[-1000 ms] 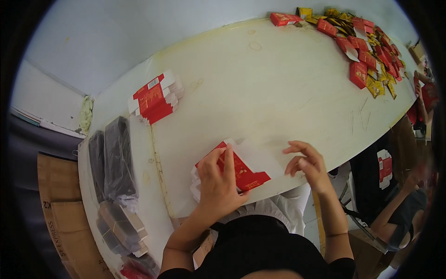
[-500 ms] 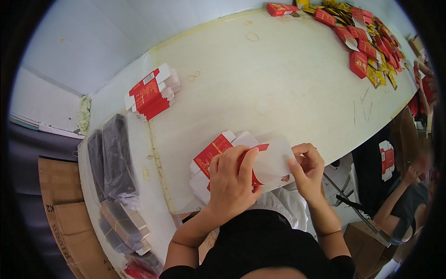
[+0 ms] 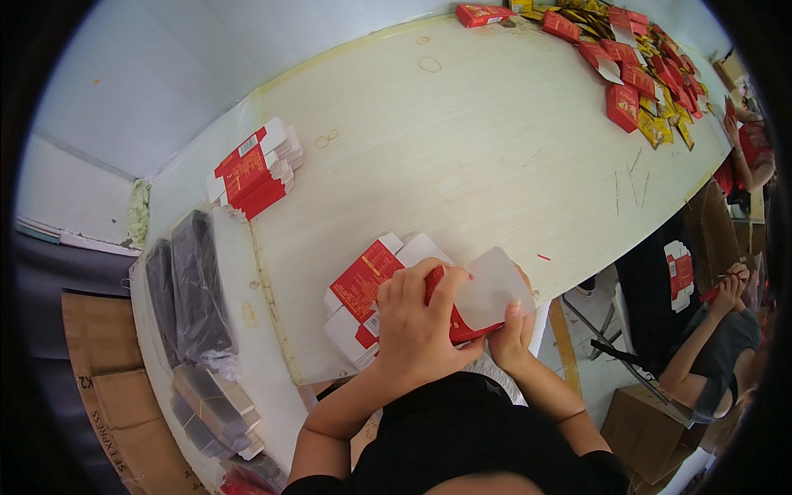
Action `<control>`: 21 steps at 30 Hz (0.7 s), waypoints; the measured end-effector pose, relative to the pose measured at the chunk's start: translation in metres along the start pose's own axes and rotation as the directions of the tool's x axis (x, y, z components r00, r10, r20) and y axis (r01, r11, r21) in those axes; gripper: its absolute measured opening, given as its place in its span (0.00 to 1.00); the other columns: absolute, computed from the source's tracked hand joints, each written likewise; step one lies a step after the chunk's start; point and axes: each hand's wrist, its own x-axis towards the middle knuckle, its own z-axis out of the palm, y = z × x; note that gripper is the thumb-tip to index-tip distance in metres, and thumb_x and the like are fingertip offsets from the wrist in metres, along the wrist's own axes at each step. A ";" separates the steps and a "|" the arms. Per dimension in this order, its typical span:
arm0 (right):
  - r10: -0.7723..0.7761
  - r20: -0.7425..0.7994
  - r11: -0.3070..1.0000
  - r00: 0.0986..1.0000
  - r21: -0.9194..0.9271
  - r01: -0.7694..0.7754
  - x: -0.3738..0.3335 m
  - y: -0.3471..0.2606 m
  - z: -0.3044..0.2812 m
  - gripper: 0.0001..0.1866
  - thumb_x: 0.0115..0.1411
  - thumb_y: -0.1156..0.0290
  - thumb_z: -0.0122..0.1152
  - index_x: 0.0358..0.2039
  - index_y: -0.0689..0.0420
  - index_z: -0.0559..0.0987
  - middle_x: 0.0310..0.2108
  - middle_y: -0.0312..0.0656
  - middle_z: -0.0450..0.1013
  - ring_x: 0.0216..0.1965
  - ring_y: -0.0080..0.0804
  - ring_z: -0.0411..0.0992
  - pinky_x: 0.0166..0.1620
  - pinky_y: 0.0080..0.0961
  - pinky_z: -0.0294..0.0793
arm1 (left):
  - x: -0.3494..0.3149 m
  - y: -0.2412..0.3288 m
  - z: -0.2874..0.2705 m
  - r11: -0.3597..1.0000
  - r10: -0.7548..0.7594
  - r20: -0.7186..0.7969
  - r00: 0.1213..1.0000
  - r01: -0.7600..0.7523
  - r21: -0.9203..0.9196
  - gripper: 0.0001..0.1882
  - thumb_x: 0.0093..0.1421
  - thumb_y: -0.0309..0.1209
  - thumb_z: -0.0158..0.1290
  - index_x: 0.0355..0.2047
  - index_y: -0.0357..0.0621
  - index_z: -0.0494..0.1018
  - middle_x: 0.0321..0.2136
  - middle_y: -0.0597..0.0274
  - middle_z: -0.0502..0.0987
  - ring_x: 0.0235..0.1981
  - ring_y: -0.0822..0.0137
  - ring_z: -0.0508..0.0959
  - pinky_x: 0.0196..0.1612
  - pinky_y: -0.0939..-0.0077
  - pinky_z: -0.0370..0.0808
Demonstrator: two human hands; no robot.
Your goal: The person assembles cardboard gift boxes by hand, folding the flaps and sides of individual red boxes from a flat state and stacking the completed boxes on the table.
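Observation:
My left hand is closed around a small red-and-white carton at the table's near edge, its palm over the red part. A white flap of the carton sticks out to the right. My right hand grips the carton's right end, thumb on the edge of the white flap; some of its fingers are hidden behind the carton. Beneath and left of my left hand lies a stack of flattened red-and-white cartons, flaps spread.
Another stack of flattened cartons lies at the left. Dark plastic-wrapped bundles line the left edge. At the far right are red cartons and yellow sachets. A thin red strip lies near my right hand. Co-workers sit at the right.
My right hand has moved left and lower along the carton. The carton has turned so its white flap tilts up and red shows below it. A small red strip now shows on the table.

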 end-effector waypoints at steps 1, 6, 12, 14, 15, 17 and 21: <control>-0.002 0.002 1.000 1.000 0.005 0.002 -0.001 0.001 0.000 0.40 0.63 0.43 0.38 0.60 0.68 0.56 0.54 0.51 0.63 0.53 0.38 0.65 0.54 0.32 0.65 | -0.001 0.000 0.002 1.000 0.001 -0.017 1.000 -0.001 -0.013 0.38 0.32 0.34 0.68 0.46 0.46 0.65 0.48 0.53 0.65 0.45 0.52 0.68 0.46 0.57 0.65; -0.019 0.116 0.971 0.993 0.240 -0.010 0.011 -0.005 0.010 0.32 0.65 0.58 0.34 0.63 0.67 0.49 0.60 0.56 0.56 0.58 0.43 0.61 0.60 0.35 0.58 | -0.004 0.002 0.013 0.996 0.034 -0.023 0.999 -0.036 -0.088 0.37 0.32 0.32 0.68 0.45 0.42 0.66 0.48 0.49 0.66 0.46 0.50 0.68 0.45 0.56 0.66; 0.073 0.229 0.963 0.971 0.237 -0.129 0.012 -0.017 0.010 0.34 0.64 0.63 0.35 0.66 0.61 0.40 0.62 0.58 0.55 0.60 0.45 0.60 0.61 0.36 0.57 | -0.009 0.007 0.016 0.997 0.045 -0.005 0.999 -0.045 -0.056 0.37 0.33 0.27 0.67 0.47 0.38 0.65 0.50 0.46 0.63 0.48 0.45 0.67 0.49 0.53 0.67; 0.049 0.268 0.993 0.962 0.087 -0.074 0.014 -0.021 0.005 0.34 0.63 0.66 0.37 0.66 0.60 0.40 0.61 0.59 0.56 0.59 0.47 0.62 0.60 0.36 0.58 | -0.010 0.007 0.016 0.997 0.054 -0.019 0.998 -0.055 -0.046 0.38 0.33 0.27 0.67 0.48 0.37 0.65 0.50 0.46 0.62 0.48 0.46 0.67 0.49 0.53 0.66; 0.013 0.297 1.000 0.955 -0.010 -0.010 0.014 -0.022 0.000 0.34 0.63 0.69 0.39 0.66 0.60 0.40 0.60 0.60 0.57 0.58 0.48 0.63 0.60 0.36 0.59 | -0.010 0.007 0.016 0.997 0.058 -0.026 0.998 -0.059 -0.041 0.38 0.34 0.27 0.67 0.49 0.37 0.65 0.50 0.46 0.62 0.48 0.46 0.67 0.49 0.53 0.66; 0.015 0.328 0.994 0.945 -0.111 0.022 0.015 -0.027 -0.003 0.35 0.62 0.72 0.42 0.66 0.60 0.41 0.59 0.62 0.59 0.57 0.50 0.64 0.59 0.37 0.60 | -0.012 0.006 0.019 0.996 0.076 -0.050 0.996 -0.078 -0.044 0.40 0.34 0.27 0.67 0.50 0.36 0.63 0.50 0.46 0.62 0.48 0.47 0.67 0.49 0.54 0.65; 0.098 0.367 0.987 0.925 -0.154 -0.043 0.016 -0.036 -0.004 0.37 0.60 0.76 0.48 0.66 0.61 0.43 0.59 0.62 0.58 0.59 0.51 0.63 0.60 0.36 0.58 | -0.013 0.003 0.028 0.994 0.098 -0.111 0.989 -0.104 -0.046 0.42 0.37 0.27 0.65 0.53 0.33 0.59 0.49 0.46 0.63 0.47 0.47 0.67 0.49 0.53 0.64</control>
